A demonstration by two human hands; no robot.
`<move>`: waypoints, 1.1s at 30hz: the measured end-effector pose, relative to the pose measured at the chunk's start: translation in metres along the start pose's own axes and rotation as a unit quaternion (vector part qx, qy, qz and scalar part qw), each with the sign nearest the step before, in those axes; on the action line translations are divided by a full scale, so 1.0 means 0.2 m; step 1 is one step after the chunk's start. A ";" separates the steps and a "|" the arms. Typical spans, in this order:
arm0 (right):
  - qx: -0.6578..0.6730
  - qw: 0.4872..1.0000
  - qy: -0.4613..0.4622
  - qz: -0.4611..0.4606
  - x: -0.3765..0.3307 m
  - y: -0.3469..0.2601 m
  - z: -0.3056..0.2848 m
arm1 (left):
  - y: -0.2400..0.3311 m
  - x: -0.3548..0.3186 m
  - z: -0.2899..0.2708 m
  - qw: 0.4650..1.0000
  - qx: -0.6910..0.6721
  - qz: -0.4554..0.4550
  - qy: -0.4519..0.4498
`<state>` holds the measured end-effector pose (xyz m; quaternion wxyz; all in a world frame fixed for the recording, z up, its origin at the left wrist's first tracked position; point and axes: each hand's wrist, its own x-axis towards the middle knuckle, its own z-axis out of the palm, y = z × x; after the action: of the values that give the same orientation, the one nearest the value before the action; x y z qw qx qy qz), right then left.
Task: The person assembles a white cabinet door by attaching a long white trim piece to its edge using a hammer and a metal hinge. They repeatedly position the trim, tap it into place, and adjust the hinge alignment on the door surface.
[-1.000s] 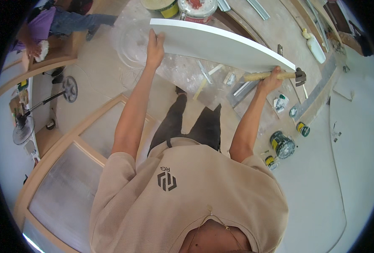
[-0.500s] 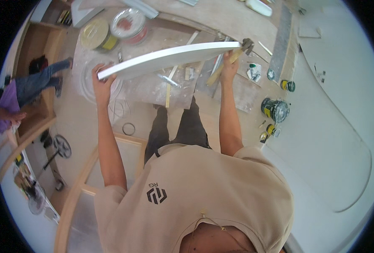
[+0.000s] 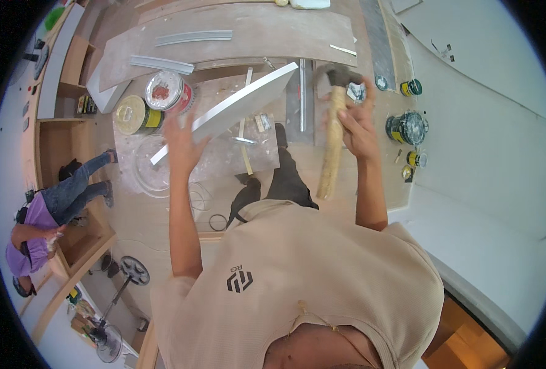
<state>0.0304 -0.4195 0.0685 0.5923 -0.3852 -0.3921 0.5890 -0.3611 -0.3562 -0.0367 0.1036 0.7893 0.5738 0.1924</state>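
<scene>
A white board stands slantwise over the dusty work surface, its bright long edge facing up. My left hand, blurred, overlaps the board near its left end, with fingers stretched and thumb apart; whether it touches the board is unclear. To the right of the board, my right hand grips a hammer. Its dark head points away from me and its pale wooden handle hangs down toward my body. The hammer looks slightly smeared by motion.
Two tubs, one red-labelled and one yellow-labelled, stand at the back left. Metal channels lie on a long panel beyond. Several paint cans line the right. A person in purple is at far left, near a fan.
Both hands held the board, the right with the hammer too. Now the board sits lower and tilts more; my right hand has come away from it with the hammer, and my left hand's fingers have spread.
</scene>
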 end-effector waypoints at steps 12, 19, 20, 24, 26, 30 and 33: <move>0.050 0.997 -0.061 -0.009 0.12 -0.07 -0.01 | 0.02 0.19 0.22 0.979 -0.034 -0.042 -0.195; -0.584 0.799 -0.019 -0.143 0.09 -0.23 0.05 | 0.15 0.25 0.34 0.990 -0.094 0.108 -0.017; -0.665 0.725 -0.039 -0.173 0.12 -0.24 0.01 | 0.20 0.27 0.36 0.986 -0.108 0.129 -0.001; -0.446 0.883 -0.029 0.142 0.12 0.08 -0.20 | 0.37 0.34 0.43 0.984 -0.028 0.040 -0.174; -0.437 0.880 -0.052 0.179 0.09 0.21 -0.20 | 0.38 0.33 0.41 0.982 -0.012 0.022 -0.187; -0.509 0.817 -0.058 0.264 0.06 0.44 -0.30 | 0.39 0.31 0.44 0.987 -0.015 0.039 -0.154; -0.455 0.865 -0.070 0.200 0.04 0.50 -0.31 | 0.40 0.30 0.44 0.988 -0.002 0.035 -0.149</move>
<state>0.0475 -0.4106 -0.0484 0.1917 -0.6401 -0.5713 0.4766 -0.2393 -0.3197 -0.0751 0.1828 0.8286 0.5235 0.0778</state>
